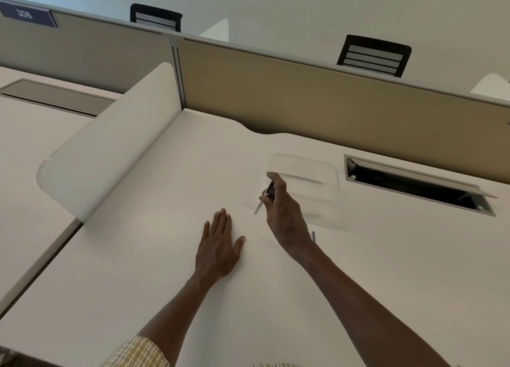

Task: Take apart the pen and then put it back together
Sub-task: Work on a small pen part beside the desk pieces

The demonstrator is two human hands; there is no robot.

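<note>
My right hand [284, 215] is raised a little above the white desk [138, 270], its fingers shut on a slim pen [263, 198] with a clear lower barrel and a dark upper part. The pen tilts, its tip pointing down and to the left. My left hand [219, 245] lies flat on the desk, palm down, fingers together, holding nothing. A thin dark blue piece [313, 236], perhaps another pen part, lies on the desk just right of my right wrist, partly hidden by it.
A clear plastic tray [317, 184] sits on the desk behind my right hand. An open cable slot [414, 186] lies at the back right. A white rounded divider [110, 143] stands at the left, a tan partition [331, 104] along the back.
</note>
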